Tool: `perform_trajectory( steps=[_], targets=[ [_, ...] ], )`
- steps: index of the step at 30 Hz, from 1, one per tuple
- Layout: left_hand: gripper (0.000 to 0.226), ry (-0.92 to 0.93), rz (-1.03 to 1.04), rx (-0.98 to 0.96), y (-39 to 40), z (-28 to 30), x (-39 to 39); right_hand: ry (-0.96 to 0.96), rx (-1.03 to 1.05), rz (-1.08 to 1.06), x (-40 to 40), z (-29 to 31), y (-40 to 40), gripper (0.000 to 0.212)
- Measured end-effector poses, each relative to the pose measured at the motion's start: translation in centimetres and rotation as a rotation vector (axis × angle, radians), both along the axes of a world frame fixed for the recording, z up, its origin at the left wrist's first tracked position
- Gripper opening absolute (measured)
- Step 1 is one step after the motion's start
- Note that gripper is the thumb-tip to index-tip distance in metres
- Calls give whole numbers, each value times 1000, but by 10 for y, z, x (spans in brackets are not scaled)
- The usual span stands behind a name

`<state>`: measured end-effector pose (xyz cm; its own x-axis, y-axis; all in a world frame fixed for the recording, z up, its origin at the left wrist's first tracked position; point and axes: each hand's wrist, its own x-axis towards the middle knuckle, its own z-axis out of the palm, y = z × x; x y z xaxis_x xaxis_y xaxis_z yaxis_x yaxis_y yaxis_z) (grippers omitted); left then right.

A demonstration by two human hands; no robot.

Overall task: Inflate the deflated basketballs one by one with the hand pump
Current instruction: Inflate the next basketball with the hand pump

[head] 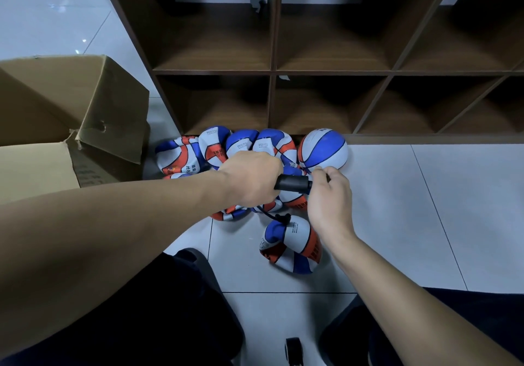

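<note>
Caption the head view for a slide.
Both hands work the black hand pump, hosed to a deflated basketball on the floor.

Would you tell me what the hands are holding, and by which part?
The pump: left hand grips its black barrel, right hand its handle end.

Flat balls (pixel 215 150) heaped on the floor (pixel 425 195) before the shelf (pixel 272 71); full ball (pixel 323 149) at their right, box (pixel 71 116) left; my pump (pixel 292 183) above the heap.
</note>
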<state>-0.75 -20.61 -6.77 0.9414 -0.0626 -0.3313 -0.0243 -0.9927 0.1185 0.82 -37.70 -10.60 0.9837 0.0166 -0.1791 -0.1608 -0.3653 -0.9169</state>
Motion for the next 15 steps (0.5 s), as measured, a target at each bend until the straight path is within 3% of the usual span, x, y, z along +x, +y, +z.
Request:
perform_trajectory(
  steps=[9, 15],
  targets=[
    [17, -57, -1, -74, 2, -4, 4, -12, -72, 77, 21, 9, -12, 35],
    [27, 11, 40, -42, 21, -7, 0, 75, -51, -134, 45, 5, -56, 31]
  ],
)
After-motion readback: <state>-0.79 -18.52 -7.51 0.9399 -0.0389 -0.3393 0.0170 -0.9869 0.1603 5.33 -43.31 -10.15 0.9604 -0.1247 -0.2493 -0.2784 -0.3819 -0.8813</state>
